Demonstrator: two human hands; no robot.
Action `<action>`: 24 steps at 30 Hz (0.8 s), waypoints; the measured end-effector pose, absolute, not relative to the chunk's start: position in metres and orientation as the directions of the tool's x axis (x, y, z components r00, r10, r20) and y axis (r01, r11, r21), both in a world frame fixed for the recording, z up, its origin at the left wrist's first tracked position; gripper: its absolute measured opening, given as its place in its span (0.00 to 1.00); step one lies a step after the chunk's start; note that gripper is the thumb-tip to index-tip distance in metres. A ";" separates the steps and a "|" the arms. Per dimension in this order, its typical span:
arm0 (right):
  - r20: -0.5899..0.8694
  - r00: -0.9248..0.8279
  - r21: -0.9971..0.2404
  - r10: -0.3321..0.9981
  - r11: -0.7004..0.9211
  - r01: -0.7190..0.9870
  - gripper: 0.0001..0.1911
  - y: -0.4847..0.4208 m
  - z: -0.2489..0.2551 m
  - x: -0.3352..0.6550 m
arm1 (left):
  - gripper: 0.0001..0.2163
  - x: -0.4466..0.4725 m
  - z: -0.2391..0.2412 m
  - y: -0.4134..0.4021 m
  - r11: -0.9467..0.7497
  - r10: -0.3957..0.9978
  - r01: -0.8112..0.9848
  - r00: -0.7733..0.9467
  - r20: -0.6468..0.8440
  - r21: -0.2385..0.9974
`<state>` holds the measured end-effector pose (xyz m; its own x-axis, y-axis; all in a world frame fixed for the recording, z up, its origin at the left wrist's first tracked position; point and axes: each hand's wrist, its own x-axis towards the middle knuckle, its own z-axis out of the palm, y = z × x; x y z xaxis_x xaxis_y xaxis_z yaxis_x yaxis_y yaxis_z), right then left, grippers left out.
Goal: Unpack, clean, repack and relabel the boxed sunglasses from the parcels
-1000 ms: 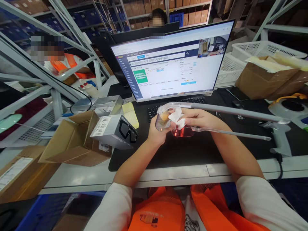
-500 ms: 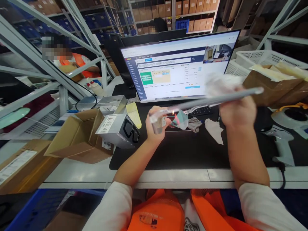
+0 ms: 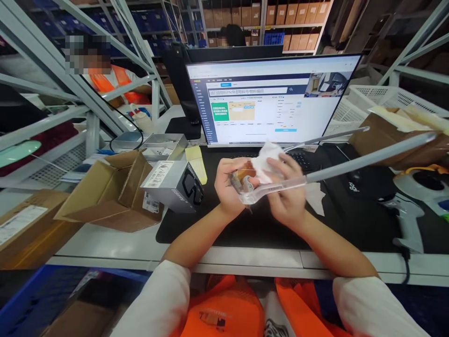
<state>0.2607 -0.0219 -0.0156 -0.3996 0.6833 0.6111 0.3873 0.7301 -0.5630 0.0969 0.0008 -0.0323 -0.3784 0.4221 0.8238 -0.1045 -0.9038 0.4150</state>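
Note:
My left hand grips a pair of clear-framed glasses by the front, over the black desk mat. The long grey temple arms stick out to the right. My right hand pinches a white tissue against the amber lens. Both hands are closed and touch each other in front of the keyboard.
A monitor stands behind the hands. To the left lie a grey glasses box and an open cardboard carton. At the right sit a barcode scanner, a tape dispenser, a brown carton and white baskets. Another person in an orange vest sits at the far left.
My right hand, raised to the right half a second ago, has come back to the glasses with the tissue. The temple arms now point up and right. The view has tilted slightly.

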 end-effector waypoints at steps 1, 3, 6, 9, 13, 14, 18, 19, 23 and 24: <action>0.652 -0.389 -0.499 0.651 0.755 0.426 0.22 -0.023 -0.021 0.254 | 0.17 0.096 -0.034 0.000 -0.902 0.422 -0.090 -0.381 0.823 0.421; 0.719 -0.380 -0.374 0.582 0.784 0.494 0.21 -0.022 -0.033 0.244 | 0.17 0.093 -0.036 -0.001 -0.876 0.458 -0.032 -0.372 0.808 0.482; 0.754 -0.383 -0.255 0.533 0.775 0.578 0.20 -0.012 -0.043 0.241 | 0.18 0.090 -0.037 0.001 -0.786 0.580 -0.028 -0.382 0.720 0.618; 0.768 -0.339 -0.232 0.544 0.729 0.644 0.20 0.005 -0.047 0.248 | 0.19 0.088 -0.037 0.008 -0.739 0.655 -0.173 -0.407 0.636 0.651; 0.785 -0.279 -0.261 0.553 0.703 0.661 0.20 0.021 -0.045 0.257 | 0.19 0.089 -0.035 0.018 -0.712 0.692 -0.246 -0.405 0.598 0.658; 0.792 -0.247 -0.283 0.558 0.695 0.661 0.20 0.021 -0.044 0.258 | 0.20 0.090 -0.035 0.019 -0.717 0.681 -0.228 -0.428 0.594 0.659; 0.798 -0.091 -0.430 0.596 0.668 0.607 0.23 0.000 -0.038 0.250 | 0.20 0.093 -0.032 0.015 -0.776 0.557 -0.048 -0.522 0.646 0.629; 0.787 -0.102 -0.448 0.608 0.677 0.584 0.23 -0.008 -0.037 0.246 | 0.20 0.094 -0.031 0.013 -0.790 0.526 -0.005 -0.519 0.674 0.613; 0.767 -0.269 -0.381 0.583 0.751 0.539 0.22 -0.030 -0.045 0.227 | 0.20 0.095 -0.033 0.005 -0.842 0.467 0.024 -0.468 0.750 0.539; 0.784 -0.284 -0.339 0.551 0.765 0.548 0.21 -0.030 -0.048 0.225 | 0.20 0.095 -0.035 0.004 -0.837 0.486 0.005 -0.455 0.746 0.548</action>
<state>0.2246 -0.0303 -0.0480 -0.2839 0.5514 0.7845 0.5478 0.7647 -0.3392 0.0947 0.0044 -0.0351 -0.4547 0.4859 0.7465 0.0049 -0.8367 0.5476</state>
